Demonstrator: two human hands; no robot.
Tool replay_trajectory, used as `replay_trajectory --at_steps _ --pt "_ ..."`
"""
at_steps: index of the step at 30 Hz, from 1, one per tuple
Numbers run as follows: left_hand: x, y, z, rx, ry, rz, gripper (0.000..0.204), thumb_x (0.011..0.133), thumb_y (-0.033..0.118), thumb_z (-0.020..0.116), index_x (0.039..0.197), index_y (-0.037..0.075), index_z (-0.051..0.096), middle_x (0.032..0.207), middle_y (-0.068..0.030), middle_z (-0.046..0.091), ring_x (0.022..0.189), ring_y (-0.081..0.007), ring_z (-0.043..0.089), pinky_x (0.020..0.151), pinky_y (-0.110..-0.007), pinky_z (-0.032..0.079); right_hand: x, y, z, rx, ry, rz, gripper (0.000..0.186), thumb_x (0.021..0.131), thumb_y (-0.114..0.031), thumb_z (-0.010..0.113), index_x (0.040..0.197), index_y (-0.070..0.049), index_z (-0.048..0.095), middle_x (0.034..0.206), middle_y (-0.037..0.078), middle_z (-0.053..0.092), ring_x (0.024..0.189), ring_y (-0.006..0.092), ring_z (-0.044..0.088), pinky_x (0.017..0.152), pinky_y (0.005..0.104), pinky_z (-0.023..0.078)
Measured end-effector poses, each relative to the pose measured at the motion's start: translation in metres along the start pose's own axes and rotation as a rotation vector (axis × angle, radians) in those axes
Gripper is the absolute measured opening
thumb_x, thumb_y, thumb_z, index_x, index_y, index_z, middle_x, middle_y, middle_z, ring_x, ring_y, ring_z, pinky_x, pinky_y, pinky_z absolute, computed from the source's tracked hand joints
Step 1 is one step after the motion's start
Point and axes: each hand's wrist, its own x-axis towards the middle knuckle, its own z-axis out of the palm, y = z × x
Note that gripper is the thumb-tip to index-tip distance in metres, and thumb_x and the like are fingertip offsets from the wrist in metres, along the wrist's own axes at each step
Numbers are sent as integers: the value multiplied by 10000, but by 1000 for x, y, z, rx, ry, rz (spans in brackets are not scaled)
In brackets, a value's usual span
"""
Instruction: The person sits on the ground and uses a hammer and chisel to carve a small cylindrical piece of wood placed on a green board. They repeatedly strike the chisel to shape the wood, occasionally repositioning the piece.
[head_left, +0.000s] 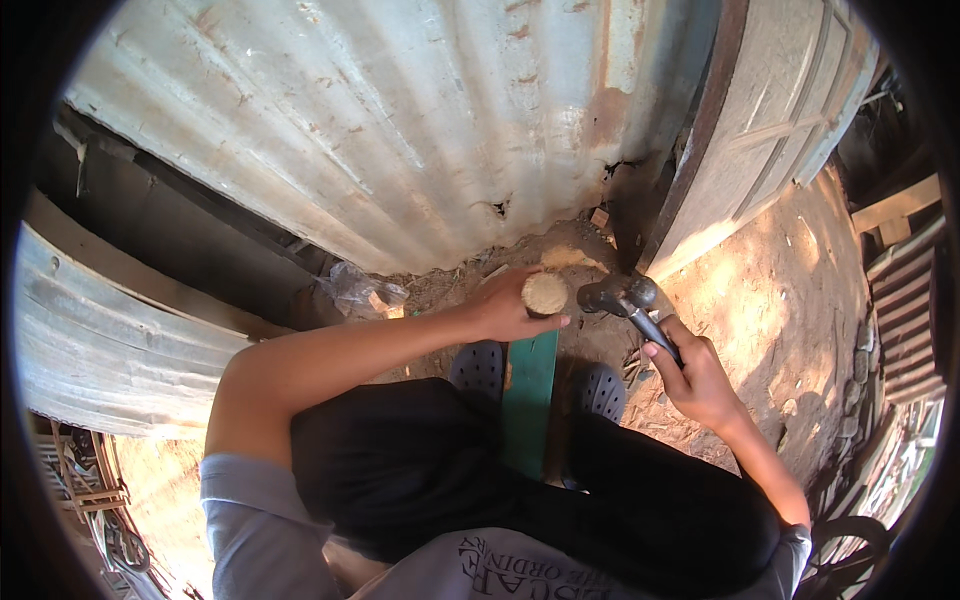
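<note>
My left hand (497, 306) is closed around a short round piece of wood (545, 293) with a pale, rough top. It is over the far end of a green board (529, 415), which lies lengthwise between my legs. Whether the wood touches the board is hidden. A ball-peen hammer (622, 295) with a dark metal head is in my right hand (697, 382), fingers wrapped round its handle. The hammer's head is just right of the wood, apart from it. My feet, in grey perforated clogs (600, 390), are on either side of the board.
A corrugated metal sheet (400, 120) stands ahead, rusted along its lower edge. To its right is a wooden door panel (755, 130). Clear plastic (360, 290) lies on the dirt ground (790, 290) at left. Stacked slatted pieces (905, 320) are at far right.
</note>
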Motion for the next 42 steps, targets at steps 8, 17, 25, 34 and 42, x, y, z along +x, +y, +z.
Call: replay_trajectory --at_steps 8,17,25,34,42 --pt "43 16 67 -288 267 23 371 777 243 707 1054 24 592 945 -199 658 860 -381 640 753 -442 511 -7 -18 -40 -109 122 11 140 963 -144 538 934 -9 514 552 98 433 477 162 415 477 336 347" --pt "42 51 150 -303 519 98 299 672 149 727 868 44 527 825 -131 563 750 -341 619 624 -445 514 -5 -55 -55 194 267 217 266 1006 -253 473 852 -36 479 497 -31 386 389 34 319 373 219 257" --pt "47 65 128 -286 210 -189 389 642 203 759 935 58 548 870 -150 625 872 -360 623 758 -458 490 -28 -61 -5 595 503 324 313 1015 -326 427 892 -44 485 480 -35 339 317 53 299 298 222 263" --pt "66 62 125 -336 210 -183 294 705 204 694 918 30 593 834 -203 648 852 -405 628 740 -472 498 -55 -89 -96 -119 473 265 290 1010 -296 459 908 -37 540 490 -55 346 362 26 297 333 220 215" --pt "44 60 145 -287 285 -88 350 684 170 682 986 44 559 867 -184 626 837 -387 624 777 -453 498 -15 0 -69 -271 347 14 333 1013 -317 440 887 -21 527 547 17 392 482 109 370 450 320 279"
